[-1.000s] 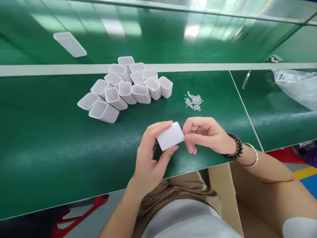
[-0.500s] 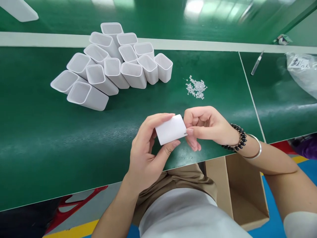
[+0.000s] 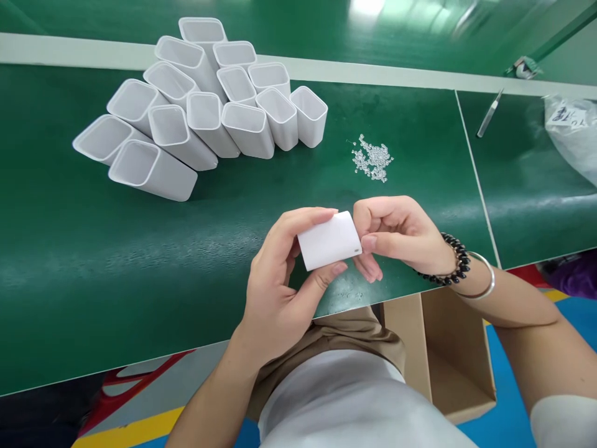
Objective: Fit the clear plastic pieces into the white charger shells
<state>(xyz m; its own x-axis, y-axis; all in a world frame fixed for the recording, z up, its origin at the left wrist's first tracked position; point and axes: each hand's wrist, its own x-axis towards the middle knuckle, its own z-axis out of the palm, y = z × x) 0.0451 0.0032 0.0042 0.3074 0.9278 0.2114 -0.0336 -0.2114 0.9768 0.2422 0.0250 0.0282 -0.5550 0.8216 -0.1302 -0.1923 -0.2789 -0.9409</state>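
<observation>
My left hand [image 3: 284,280] grips a white plastic housing [image 3: 329,241] between thumb and fingers, above the near edge of the green table. A small dark slot marks the housing's lower right corner. Against its right end is my right hand [image 3: 396,236], fingers curled and thumb tip touching the edge by the slot. Whatever the right fingers may pinch there is hidden. Beyond my hands lies a small pile of tiny clear pieces [image 3: 374,160]. Several similar open-ended white housings [image 3: 247,127] stand grouped at the back left, some leaning.
A slim metal-coloured pen-like tool [image 3: 489,115] lies at the back right, left of a clear plastic bag [image 3: 573,134] with a marked label. An open cardboard box [image 3: 461,373] sits below the table edge at my right. A pale strip [image 3: 396,74] crosses the table behind.
The view has shifted slightly. My right thumb has drawn back a little from the slot, which now shows more fully. The left hand keeps its hold on the housing.
</observation>
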